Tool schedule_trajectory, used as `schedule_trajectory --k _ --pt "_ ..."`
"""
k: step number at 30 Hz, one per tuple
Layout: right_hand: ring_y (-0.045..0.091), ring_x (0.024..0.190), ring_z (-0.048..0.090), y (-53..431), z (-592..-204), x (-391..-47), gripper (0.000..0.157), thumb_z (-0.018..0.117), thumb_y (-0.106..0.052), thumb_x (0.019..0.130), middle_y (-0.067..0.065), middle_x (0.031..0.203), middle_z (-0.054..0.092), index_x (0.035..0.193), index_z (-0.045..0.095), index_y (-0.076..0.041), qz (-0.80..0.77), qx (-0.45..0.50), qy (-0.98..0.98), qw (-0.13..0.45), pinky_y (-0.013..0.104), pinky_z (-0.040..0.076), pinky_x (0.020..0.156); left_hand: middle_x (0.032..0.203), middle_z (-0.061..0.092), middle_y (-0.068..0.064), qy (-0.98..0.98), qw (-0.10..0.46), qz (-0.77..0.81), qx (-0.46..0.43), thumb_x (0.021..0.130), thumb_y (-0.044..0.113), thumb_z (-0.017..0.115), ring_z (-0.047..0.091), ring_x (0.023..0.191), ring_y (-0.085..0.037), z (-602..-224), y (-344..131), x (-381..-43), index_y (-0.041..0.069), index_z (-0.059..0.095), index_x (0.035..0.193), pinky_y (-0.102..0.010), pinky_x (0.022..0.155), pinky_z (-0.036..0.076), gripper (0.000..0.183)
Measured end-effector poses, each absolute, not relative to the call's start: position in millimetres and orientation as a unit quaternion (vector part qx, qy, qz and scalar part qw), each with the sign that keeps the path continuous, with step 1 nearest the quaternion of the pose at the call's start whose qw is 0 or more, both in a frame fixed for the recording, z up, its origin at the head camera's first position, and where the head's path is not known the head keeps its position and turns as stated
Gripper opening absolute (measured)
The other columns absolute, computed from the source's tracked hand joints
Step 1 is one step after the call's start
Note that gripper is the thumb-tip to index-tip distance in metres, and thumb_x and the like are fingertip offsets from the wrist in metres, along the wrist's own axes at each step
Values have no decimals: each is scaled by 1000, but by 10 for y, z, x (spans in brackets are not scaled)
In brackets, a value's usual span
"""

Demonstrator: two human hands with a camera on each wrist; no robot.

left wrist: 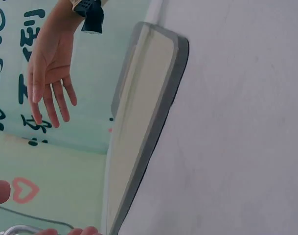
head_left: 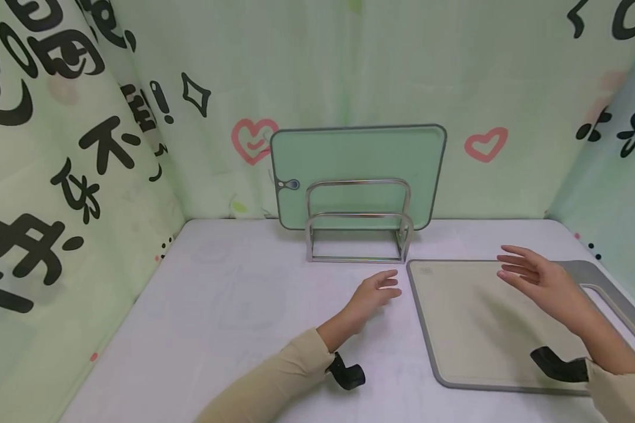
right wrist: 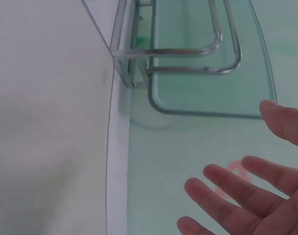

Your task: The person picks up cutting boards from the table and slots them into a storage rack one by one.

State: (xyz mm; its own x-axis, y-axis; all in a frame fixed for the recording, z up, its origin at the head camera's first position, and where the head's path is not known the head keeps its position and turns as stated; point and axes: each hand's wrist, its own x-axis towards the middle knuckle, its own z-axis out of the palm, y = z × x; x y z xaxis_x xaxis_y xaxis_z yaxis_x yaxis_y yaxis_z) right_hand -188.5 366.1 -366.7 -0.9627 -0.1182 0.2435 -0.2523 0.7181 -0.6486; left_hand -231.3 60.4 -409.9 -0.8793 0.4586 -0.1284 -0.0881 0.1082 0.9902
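Observation:
A green cutting board (head_left: 354, 158) with a dark rim stands upright in a metal wire rack (head_left: 360, 220) at the back of the table. To the right a beige cutting board (head_left: 465, 329) with a grey edge and a handle slot lies flat. My left hand (head_left: 369, 298) hovers in front of the rack, just left of the beige board, fingers relaxed and holding nothing. Over the beige board my right hand (head_left: 547, 288) is raised with its fingers extended. In the right wrist view its fingers (right wrist: 227, 200) are spread, with the rack and green board beyond them.
A white table (head_left: 233, 317) carries the boards and rack. Green printed curtains (head_left: 211, 164) enclose it at the back and both sides. Black camera mounts (head_left: 346, 373) jut from both wrists.

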Motion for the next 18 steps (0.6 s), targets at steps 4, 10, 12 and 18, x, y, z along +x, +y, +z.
schedule_trajectory --k 4,10,12,18 --pt "-33 90 39 3912 -3625 -1854 58 57 -17 94 -47 104 36 141 32 6 350 81 -930 74 0 40 65 137 50 -21 690 249 672 103 92 14 52 54 123 -31 -4089 722 -2269 2 41 140 -41 101 46 51" --pt "-34 80 33 4253 -3560 -1769 69 54 -31 96 -51 95 30 145 22 5 303 14 -951 53 5 34 58 128 58 -18 677 283 678 51 92 17 53 55 120 -33 -4084 815 -2241 8 40 141 -41 99 47 52" --pt "-34 79 33 4494 -3656 -1812 69 54 -28 96 -46 99 43 147 19 4 304 14 -951 57 5 34 57 126 59 -19 671 285 683 35 91 16 54 56 119 -33 -4088 840 -2239 8 41 141 -41 98 48 52" --pt "-32 81 38 5667 -4353 -2233 69 53 -31 96 -47 105 44 151 12 -31 310 -6 -948 69 10 43 56 129 53 -25 625 292 724 -1 89 10 51 52 121 -36 -4150 942 -2258 0 39 140 -44 99 47 53"
